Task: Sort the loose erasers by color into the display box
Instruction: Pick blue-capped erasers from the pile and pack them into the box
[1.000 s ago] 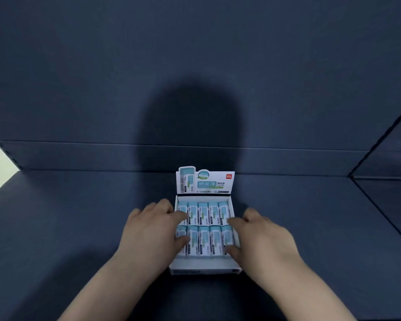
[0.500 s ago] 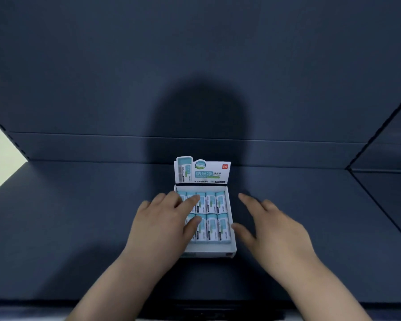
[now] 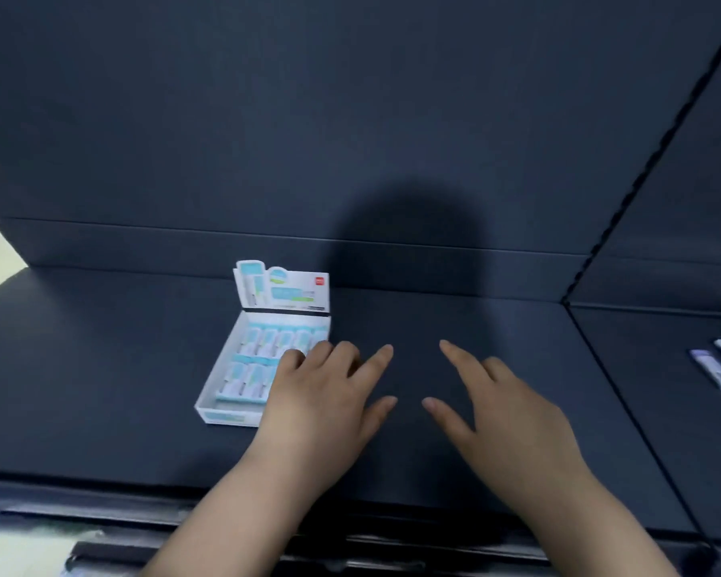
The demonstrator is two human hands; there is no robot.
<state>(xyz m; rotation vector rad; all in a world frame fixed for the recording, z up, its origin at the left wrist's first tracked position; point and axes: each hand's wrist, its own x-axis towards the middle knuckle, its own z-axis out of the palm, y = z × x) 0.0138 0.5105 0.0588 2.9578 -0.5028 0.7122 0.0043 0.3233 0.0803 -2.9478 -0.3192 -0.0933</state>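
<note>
Display box (image 3: 225, 415): white cardboard tray, rectangular, with an upright printed header card (image 3: 286, 291) at its far wall. It sits on the matte dark table (image 3: 101, 368), left of centre. Inside are two rows of teal-and-white sleeved erasers (image 3: 263, 347), blurred.

Vs 0.5 s ago: view has swung right. Left hand (image 3: 325, 406) is off the eraser rows and now covers the box's near right corner; contact unclear. Right hand (image 3: 513, 414) is well apart, to the box's right. Both hands are flat, fingers spread, holding nothing. Blurred loose erasers (image 3: 716, 368) lie at the far right edge.

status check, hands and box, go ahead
Left hand open, at display box right edge. Right hand open, empty. Teal erasers boxed; loose erasers far right. Nothing blocking.
</note>
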